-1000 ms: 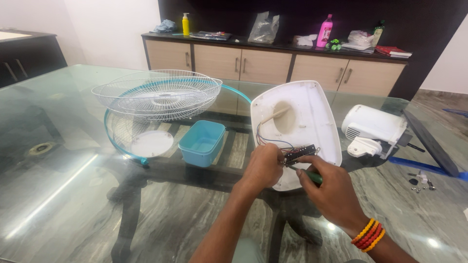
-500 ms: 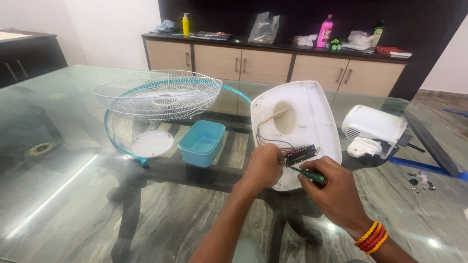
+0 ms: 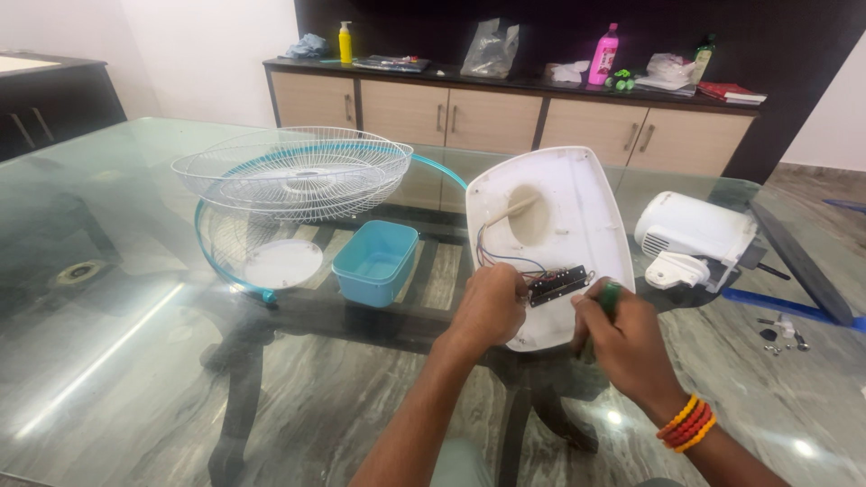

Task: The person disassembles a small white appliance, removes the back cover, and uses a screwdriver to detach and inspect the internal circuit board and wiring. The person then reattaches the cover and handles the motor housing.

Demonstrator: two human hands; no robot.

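where pink bottle (image 3: pixel 603 54) tops cabinet, right hand (image 3: pixel 627 338) clamped on green screwdriver (image 3: pixel 609 297)

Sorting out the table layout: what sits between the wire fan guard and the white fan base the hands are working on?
In the head view, an open blue plastic box sits on the glass between the wire fan guard and the white fan base.

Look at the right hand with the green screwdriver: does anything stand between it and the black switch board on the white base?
Nothing visible: the right hand sits just right of the switch board, left hand opposite.
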